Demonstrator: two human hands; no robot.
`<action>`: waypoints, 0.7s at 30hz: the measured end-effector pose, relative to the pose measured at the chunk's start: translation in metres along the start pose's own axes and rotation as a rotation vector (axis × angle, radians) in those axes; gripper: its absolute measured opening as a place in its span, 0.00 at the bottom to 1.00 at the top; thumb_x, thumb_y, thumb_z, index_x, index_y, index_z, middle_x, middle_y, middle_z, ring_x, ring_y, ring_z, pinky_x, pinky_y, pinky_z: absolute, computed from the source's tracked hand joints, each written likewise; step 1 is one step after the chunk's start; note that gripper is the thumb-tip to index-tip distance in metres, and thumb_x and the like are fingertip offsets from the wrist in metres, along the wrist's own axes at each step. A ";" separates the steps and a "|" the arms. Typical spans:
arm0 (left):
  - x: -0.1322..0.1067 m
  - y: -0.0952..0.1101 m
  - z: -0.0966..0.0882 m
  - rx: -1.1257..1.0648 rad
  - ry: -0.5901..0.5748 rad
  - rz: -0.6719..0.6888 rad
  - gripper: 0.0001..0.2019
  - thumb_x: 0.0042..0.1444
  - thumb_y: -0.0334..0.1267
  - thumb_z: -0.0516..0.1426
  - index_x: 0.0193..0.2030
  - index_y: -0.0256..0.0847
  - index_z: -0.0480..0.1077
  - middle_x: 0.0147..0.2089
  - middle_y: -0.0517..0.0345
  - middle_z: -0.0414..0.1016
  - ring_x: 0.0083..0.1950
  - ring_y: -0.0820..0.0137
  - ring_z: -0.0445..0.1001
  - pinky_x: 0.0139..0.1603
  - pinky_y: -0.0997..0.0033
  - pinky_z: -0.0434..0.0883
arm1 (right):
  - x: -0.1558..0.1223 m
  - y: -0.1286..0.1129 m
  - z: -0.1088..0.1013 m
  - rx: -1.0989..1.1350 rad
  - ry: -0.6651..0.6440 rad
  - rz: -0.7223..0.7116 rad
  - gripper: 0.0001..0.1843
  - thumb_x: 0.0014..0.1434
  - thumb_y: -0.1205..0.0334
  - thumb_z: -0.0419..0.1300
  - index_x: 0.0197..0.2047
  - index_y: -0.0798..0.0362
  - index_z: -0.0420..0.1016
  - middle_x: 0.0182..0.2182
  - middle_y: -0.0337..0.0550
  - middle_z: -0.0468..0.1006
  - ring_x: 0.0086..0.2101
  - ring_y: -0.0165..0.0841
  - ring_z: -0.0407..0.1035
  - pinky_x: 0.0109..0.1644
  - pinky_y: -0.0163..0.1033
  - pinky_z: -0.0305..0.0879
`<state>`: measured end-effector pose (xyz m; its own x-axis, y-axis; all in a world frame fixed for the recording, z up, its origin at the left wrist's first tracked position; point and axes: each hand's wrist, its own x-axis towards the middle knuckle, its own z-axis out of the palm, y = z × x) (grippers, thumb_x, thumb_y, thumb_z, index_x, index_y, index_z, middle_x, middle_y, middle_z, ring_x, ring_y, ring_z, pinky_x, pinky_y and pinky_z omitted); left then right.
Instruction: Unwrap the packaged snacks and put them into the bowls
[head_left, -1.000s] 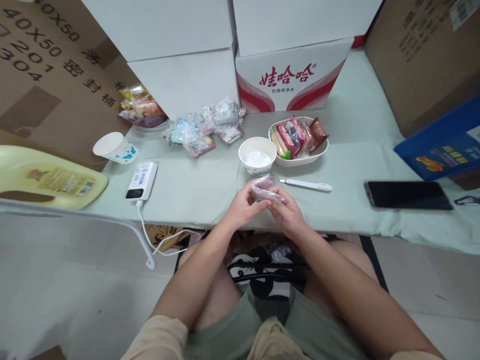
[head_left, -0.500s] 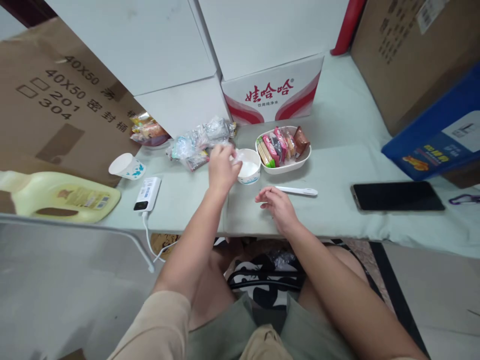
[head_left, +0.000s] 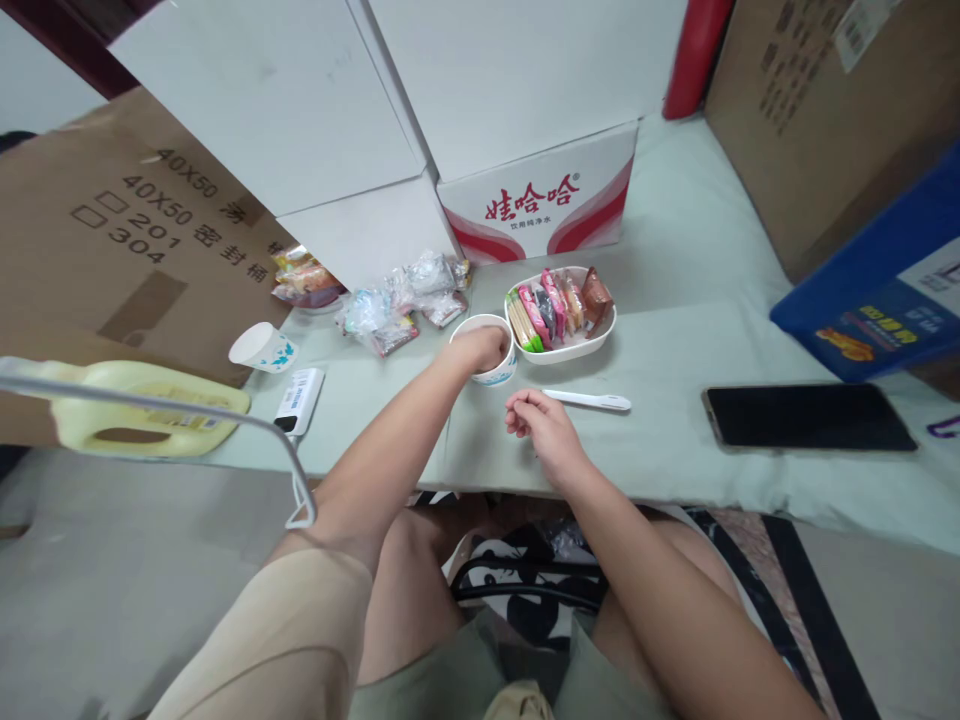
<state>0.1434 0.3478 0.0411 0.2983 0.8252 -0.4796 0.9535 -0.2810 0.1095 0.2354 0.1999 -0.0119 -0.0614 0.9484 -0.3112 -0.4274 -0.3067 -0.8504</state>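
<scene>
— Pale green cloth (head_left: 667, 300) covers the table, with a white carton with red lettering (head_left: 536, 205) at the back and a large brown carton (head_left: 202, 240) at the left. What does the head camera show of the hands?

— Left hand (head_left: 480, 348) first: it reaches over the near rim of a paper bowl (head_left: 495, 377), fingers down inside.

— Is it gripping something in there?

— Can't tell. The fingertips are hidden in the bowl, so neither their spread nor anything between them shows.

— And the bowl, where is it?

— Near the middle of the table, upright, just left of a white tray (head_left: 577, 352) with wrapped snacks (head_left: 555, 305) standing in a row. Clear-wrapped packets (head_left: 405, 295) lie in a heap to its left.

— What about the right hand (head_left: 551, 430)?

— Partly open, fingers loosely bent rather than clenched. It hovers by the table's near edge, close to a slim white-handled tool (head_left: 600, 401). The phone (head_left: 810, 418) lies well apart, farther right.
</scene>
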 end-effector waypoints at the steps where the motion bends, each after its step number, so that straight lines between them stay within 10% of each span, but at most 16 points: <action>1: 0.001 0.003 0.001 0.007 0.000 0.000 0.12 0.41 0.28 0.60 0.35 0.34 0.79 0.46 0.42 0.81 0.52 0.52 0.76 0.57 0.59 0.68 | 0.000 0.001 0.001 -0.007 -0.003 0.001 0.12 0.42 0.51 0.58 0.26 0.49 0.71 0.20 0.36 0.72 0.23 0.30 0.64 0.30 0.37 0.55; 8: -0.032 -0.012 -0.051 -0.171 -0.230 0.045 0.12 0.52 0.34 0.59 0.42 0.40 0.79 0.39 0.54 0.82 0.39 0.66 0.79 0.42 0.70 0.74 | 0.001 0.003 0.007 -0.054 -0.006 0.022 0.12 0.43 0.50 0.58 0.26 0.50 0.71 0.20 0.36 0.72 0.24 0.30 0.63 0.29 0.37 0.56; 11: -0.033 -0.047 -0.070 -0.260 0.196 0.037 0.17 0.63 0.43 0.50 0.47 0.39 0.76 0.37 0.51 0.80 0.35 0.67 0.78 0.38 0.68 0.73 | 0.001 0.003 0.009 -0.058 -0.015 0.025 0.11 0.44 0.51 0.58 0.27 0.49 0.71 0.21 0.36 0.72 0.24 0.30 0.64 0.30 0.37 0.57; 13: -0.017 -0.072 -0.063 -0.173 0.475 -0.011 0.19 0.65 0.42 0.47 0.47 0.34 0.75 0.40 0.45 0.79 0.40 0.62 0.77 0.43 0.61 0.73 | 0.001 0.003 0.009 -0.064 -0.014 0.029 0.11 0.45 0.51 0.59 0.27 0.50 0.71 0.21 0.36 0.72 0.24 0.30 0.64 0.31 0.38 0.58; 21: 0.050 -0.129 0.002 0.097 0.567 0.041 0.23 0.58 0.36 0.56 0.61 0.42 0.70 0.64 0.43 0.68 0.64 0.51 0.64 0.60 0.53 0.66 | 0.008 0.006 0.010 -0.115 -0.013 0.063 0.11 0.47 0.51 0.59 0.27 0.50 0.71 0.22 0.36 0.72 0.25 0.30 0.64 0.32 0.38 0.60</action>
<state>0.0353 0.4243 0.0018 0.3377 0.9388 0.0676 0.9401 -0.3400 0.0249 0.2231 0.2065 -0.0147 -0.0972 0.9278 -0.3602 -0.3165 -0.3719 -0.8727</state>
